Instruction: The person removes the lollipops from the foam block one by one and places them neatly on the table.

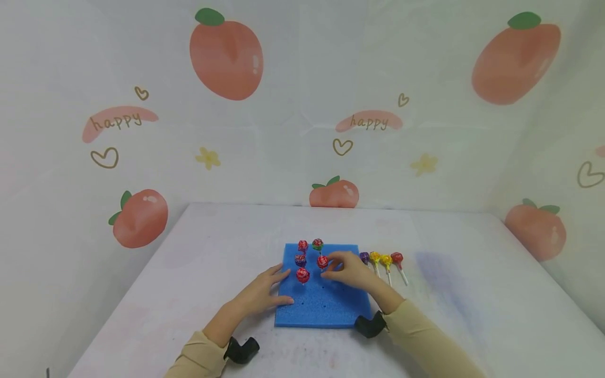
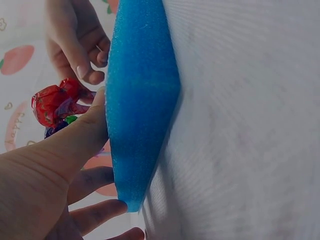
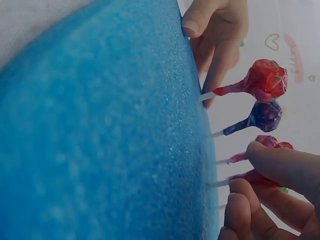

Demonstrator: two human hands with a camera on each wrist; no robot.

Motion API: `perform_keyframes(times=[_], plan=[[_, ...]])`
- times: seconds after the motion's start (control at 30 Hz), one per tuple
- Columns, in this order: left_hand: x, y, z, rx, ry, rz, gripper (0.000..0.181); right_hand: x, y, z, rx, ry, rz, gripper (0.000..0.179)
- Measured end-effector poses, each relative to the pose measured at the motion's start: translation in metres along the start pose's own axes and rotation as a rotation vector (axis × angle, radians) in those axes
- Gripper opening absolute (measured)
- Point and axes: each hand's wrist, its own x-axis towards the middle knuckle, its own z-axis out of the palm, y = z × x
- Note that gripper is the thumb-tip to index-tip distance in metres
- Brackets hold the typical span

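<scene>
Five lollipops upright in blue foam, a hand on the fourth corner of the work

From where I stand, a white cloth backdrop printed with peaches and "happy" hangs behind a pale table. A blue foam board lies there, with a few small holes in its nearer part. Just off its right side is a loose row of lollipops; the right forearm and hand reach across that edge, partly hiding the purple lollipop at the row's near end. A black wrist piece sits on each arm, below tan sleeves.

The right hand comes in from the right, bent at the wrist, thumb and fingers curled about a red lollipop whose stick stands in the foam; how firmly they press I can't tell. The left hand lies at the board's left edge, fingers spread and fairly straight, thumb on top, pinching nothing.

Counting up: five lollipops stand in the board, three in the left column and two in the right, including the one at the right hand. Four lie outside: one purple, two yellow, one red.
</scene>
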Motion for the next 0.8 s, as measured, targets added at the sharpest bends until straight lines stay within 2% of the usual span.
perform_keyframes(times=[0.37, 0.6, 0.8], plan=[[0.001, -0.002, 0.001, -0.015, 0.008, 0.002, 0.073, 0.004, 0.0, 0.004, 0.026, 0.028, -0.01, 0.022], [0.002, -0.004, 0.003, -0.011, 0.006, -0.004, 0.074, 0.004, 0.0, 0.004, 0.026, 0.047, -0.031, 0.02], [0.002, -0.004, 0.003, -0.014, 0.011, 0.011, 0.074, 0.002, -0.009, 0.001, 0.04, 0.08, 0.012, 0.02]])
